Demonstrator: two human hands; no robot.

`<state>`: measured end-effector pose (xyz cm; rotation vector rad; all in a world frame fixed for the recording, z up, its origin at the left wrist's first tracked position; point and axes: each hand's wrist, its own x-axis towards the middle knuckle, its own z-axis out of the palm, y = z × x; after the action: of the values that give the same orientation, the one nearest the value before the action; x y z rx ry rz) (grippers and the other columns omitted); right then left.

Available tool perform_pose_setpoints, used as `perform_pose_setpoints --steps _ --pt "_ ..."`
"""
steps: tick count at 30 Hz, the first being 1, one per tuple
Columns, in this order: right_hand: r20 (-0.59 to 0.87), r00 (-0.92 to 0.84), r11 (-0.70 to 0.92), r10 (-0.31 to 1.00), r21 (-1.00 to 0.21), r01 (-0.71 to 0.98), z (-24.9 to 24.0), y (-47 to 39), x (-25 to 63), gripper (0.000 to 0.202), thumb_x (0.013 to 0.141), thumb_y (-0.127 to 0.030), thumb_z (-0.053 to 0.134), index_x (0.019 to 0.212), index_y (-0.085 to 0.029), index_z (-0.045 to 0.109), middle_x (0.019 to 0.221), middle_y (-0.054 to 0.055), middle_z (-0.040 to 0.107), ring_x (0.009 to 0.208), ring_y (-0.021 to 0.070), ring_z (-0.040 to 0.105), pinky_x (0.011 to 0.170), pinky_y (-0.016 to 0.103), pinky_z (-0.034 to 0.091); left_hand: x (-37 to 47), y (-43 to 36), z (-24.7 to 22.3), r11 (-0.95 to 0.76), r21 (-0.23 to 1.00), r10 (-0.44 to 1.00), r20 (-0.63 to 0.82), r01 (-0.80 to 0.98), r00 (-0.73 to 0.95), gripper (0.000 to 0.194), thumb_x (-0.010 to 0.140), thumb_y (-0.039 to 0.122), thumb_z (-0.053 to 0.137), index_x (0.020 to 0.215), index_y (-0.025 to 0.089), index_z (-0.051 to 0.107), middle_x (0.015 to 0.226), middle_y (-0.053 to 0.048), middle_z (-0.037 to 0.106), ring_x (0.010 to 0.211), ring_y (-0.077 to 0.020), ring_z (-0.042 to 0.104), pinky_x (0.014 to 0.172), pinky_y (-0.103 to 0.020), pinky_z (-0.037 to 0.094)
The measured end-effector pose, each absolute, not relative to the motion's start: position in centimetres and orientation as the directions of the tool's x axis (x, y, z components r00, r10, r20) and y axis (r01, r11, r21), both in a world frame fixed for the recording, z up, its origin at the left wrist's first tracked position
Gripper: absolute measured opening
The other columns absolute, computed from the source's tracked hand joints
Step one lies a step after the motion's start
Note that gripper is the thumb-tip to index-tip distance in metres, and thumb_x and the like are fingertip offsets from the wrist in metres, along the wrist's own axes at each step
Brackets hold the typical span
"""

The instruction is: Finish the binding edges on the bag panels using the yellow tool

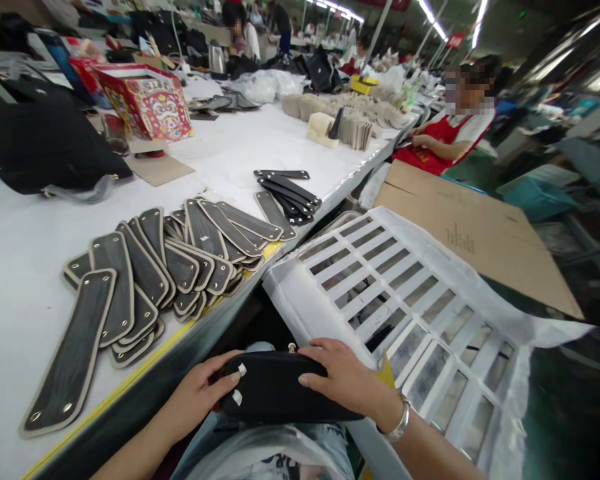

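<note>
A black bag-like piece (pixel 285 393) with rounded corners lies across my lap, its long flat side facing up. Two small white bits stick to its left end, and a small gold-coloured metal part shows at its far edge. My left hand (pixel 207 387) grips the left end, thumb on top beside the white bits. On the right, my right hand (pixel 343 377) holds the far edge and top, its thumb and fingers curved around. A heap of dark grey strips (pixel 150 260) with beige rims and metal studs lies on the table to my left.
The white table (pixel 10 267) has a yellow-taped edge. Black strips (pixel 287 193) lie farther along it. A white slatted rack (pixel 405 313) and a cardboard sheet (pixel 480 233) are at right. A seated person in a red apron (pixel 430 143) sits beyond; a black bag (pixel 50 143) stands far left.
</note>
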<state>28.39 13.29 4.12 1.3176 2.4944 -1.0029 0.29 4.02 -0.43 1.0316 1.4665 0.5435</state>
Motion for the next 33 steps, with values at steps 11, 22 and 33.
perform_pose_setpoints --steps 11,22,33 --pt "-0.437 -0.268 -0.069 0.858 -0.616 0.784 1.6 10.3 35.0 0.07 0.079 -0.047 0.064 0.138 -0.015 0.044 0.136 0.01 0.049 0.123 0.0245 0.045 0.108 0.038 0.032 10.1 6.2 1.1 -0.469 0.414 0.833 -0.086 0.781 0.546 0.077 0.072 0.051 0.067 0.137 0.015 0.046 0.141 -0.014 0.047 0.127 -0.0315 0.045 0.11 -0.05 0.033" --pt "-0.447 -0.391 -0.362 0.805 -0.891 0.273 -1.3 9.1 38.7 0.034 0.08 -0.044 0.063 0.106 -0.021 0.065 0.097 0.002 0.068 0.091 0.0219 0.062 0.08 0.032 0.049 17.0 7.4 0.3 -0.449 0.272 0.839 -0.2 0.851 0.507 0.093 0.068 0.053 0.067 0.141 0.004 0.037 0.128 -0.023 0.055 0.115 -0.0369 0.049 0.103 -0.054 0.033" --pt "-0.369 -0.451 -0.219 0.813 -0.91 0.351 -0.8 8.5 38.8 0.041 0.084 -0.054 0.055 0.1 -0.017 0.064 0.093 0.003 0.067 0.086 0.02 0.06 0.078 0.031 0.048 13.6 8.1 2.3 -0.458 0.366 0.756 -0.318 0.81 0.572 0.075 0.082 0.051 0.051 0.143 0.011 0.035 0.143 -0.016 0.044 0.13 -0.0312 0.041 0.111 -0.048 0.027"
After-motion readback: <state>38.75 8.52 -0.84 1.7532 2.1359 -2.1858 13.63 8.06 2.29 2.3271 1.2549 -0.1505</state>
